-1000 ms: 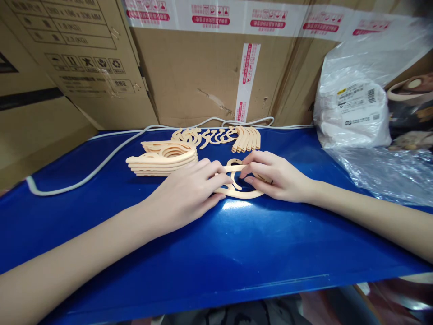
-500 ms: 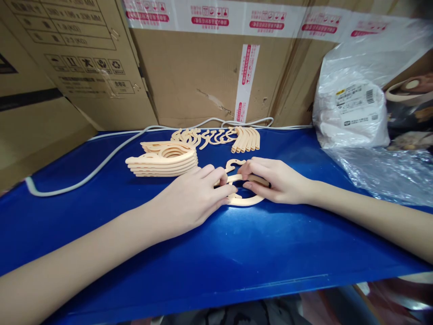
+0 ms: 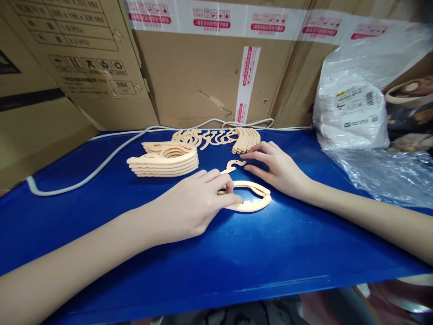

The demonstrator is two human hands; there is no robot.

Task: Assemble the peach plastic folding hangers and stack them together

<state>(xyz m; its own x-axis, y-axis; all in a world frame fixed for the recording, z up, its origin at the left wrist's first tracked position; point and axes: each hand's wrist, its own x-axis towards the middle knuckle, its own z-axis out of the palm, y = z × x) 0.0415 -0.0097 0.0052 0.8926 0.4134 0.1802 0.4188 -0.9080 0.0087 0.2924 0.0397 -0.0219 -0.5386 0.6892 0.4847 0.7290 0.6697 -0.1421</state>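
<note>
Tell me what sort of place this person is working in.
Probably a stockroom assembly bench: taped cardboard cartons stacked behind the blue mat, a stack of peach plastic hangers, loose hooks, and a labelled plastic bag.

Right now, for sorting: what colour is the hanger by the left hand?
Hanger: pale peach; head view.

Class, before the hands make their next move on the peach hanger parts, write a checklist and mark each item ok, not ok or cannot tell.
1. The left hand grips the hanger body flat on the blue mat: ok.
2. The hook piece is seated in the body: cannot tell, since fingers cover the joint.
3. The right hand is empty, with its fingers open beside the hook: ok.
4. The stack of hangers lies apart from both hands: ok.
5. The white cable lies away from the parts in hand: ok.
6. The spare hooks lie in a row at the back: ok.
</note>
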